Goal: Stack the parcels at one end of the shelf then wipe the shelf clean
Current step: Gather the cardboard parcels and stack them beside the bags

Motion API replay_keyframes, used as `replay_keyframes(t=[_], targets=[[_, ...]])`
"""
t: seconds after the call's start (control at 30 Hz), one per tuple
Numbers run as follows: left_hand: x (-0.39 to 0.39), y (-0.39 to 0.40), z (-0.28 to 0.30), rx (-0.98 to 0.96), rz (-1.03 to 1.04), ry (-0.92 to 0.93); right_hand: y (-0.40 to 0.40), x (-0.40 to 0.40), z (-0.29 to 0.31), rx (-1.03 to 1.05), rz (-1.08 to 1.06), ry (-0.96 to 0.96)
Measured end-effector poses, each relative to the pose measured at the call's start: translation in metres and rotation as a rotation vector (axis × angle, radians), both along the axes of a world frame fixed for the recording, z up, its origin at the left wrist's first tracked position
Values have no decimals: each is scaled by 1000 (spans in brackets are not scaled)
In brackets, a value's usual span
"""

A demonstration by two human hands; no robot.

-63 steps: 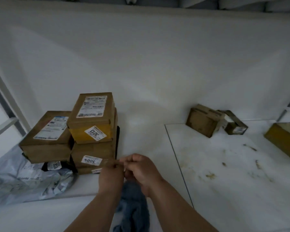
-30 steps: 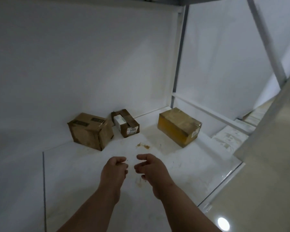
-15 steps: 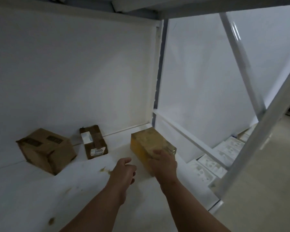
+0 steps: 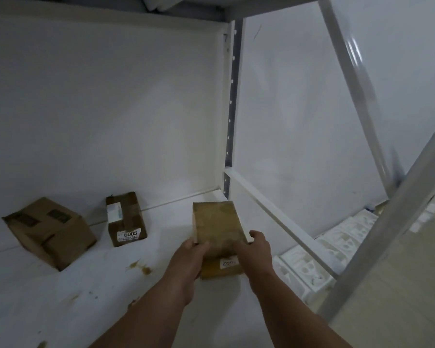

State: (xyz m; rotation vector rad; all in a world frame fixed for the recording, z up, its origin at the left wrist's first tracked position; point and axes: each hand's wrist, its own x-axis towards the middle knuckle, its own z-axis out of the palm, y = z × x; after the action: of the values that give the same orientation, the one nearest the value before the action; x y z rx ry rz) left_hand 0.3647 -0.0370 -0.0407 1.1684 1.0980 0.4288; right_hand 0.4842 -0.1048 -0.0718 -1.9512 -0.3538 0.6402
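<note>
The left hand (image 4: pixel 190 257) and right hand (image 4: pixel 258 249) hold the yellow-brown box (image 4: pixel 217 226) by its sides; it looks like the stacking step; next, I think, lift it off the dirty shelf (image 4: pixel 60 297) and carry it to the stacking end.

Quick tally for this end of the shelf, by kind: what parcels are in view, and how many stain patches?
Brown cardboard parcels loose on the shelf: 2, the dented box and the box labelled 0005
Yellowish taped parcel held by both hands: 1
Brownish stain patches clearly visible: 2
Total: 5
</note>
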Motion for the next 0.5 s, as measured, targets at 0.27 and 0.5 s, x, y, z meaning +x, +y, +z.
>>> replay_keyframes(t=[0.27, 0.5], targets=[[-14, 10, -6, 7, 111, 112, 0, -18, -13, 31, 111, 121], [-43, 18, -10, -8, 205, 38, 3, -48, 0, 204, 207, 195]])
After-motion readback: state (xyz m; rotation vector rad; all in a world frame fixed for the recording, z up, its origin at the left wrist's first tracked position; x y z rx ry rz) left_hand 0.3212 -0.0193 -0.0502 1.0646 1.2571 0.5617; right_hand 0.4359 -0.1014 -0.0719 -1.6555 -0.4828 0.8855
